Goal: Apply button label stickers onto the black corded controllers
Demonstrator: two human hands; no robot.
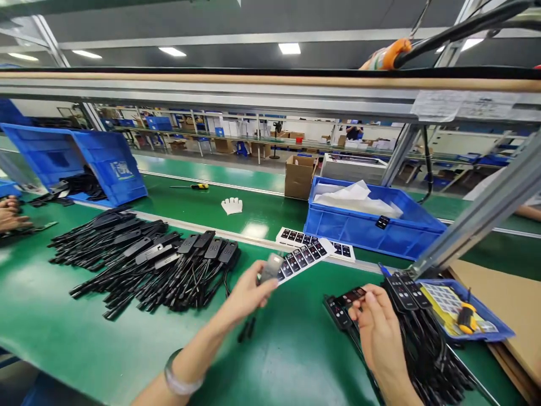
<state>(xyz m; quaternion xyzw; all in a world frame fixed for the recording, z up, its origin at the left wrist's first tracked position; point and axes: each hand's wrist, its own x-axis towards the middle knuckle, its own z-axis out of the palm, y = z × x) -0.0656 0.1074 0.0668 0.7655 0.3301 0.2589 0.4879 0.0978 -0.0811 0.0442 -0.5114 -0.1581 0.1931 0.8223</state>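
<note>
My left hand point(253, 290) grips a black device point(271, 268) beside the label sheet point(304, 259); my right hand point(376, 321) pinches a dark label point(351, 296) between fingertips.

Glossy green tabletop point(270, 361), smooth blue plastic bin point(363, 230), matt brown cardboard box point(297, 179), white paper sheets point(349, 194)

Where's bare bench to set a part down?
Bench between left hand and right hand; near-left, in front of the cable heap; far side, between white glove and blue bin. Crowded: right, cabled units beside the tray.
</note>
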